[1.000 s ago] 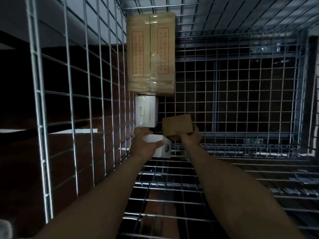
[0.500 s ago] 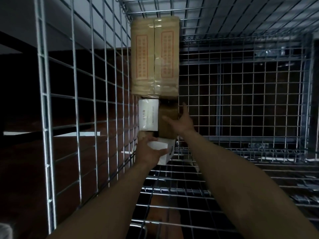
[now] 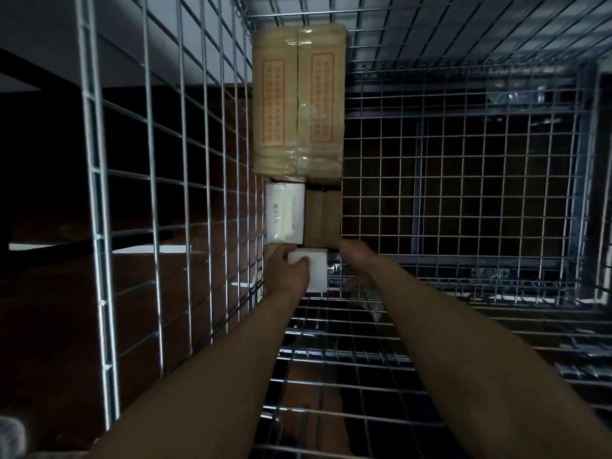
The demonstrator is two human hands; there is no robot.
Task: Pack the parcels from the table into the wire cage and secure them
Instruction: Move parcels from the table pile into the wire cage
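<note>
I look down into the wire cage [image 3: 463,200]. A large tan taped parcel with red print [image 3: 298,97] lies along the cage's left wall. Below it sit a white labelled box [image 3: 284,213] and a small brown box [image 3: 323,215], side by side. My left hand [image 3: 286,271] grips a small white box [image 3: 314,270] from above, just under the white labelled box. My right hand [image 3: 356,256] is at the white box's right side, near the brown box's lower edge; its fingers are hard to make out.
The cage's mesh floor [image 3: 347,376] stretches below my arms, and the wire back wall [image 3: 480,293] and left wall [image 3: 165,193] close the space. The right half of the cage holds no parcels. Dark wooden floor shows through the mesh.
My right hand set the brown box beside the white labelled box, then dropped to the small white box. My left hand turned that box flat and pushed it up under the others.
</note>
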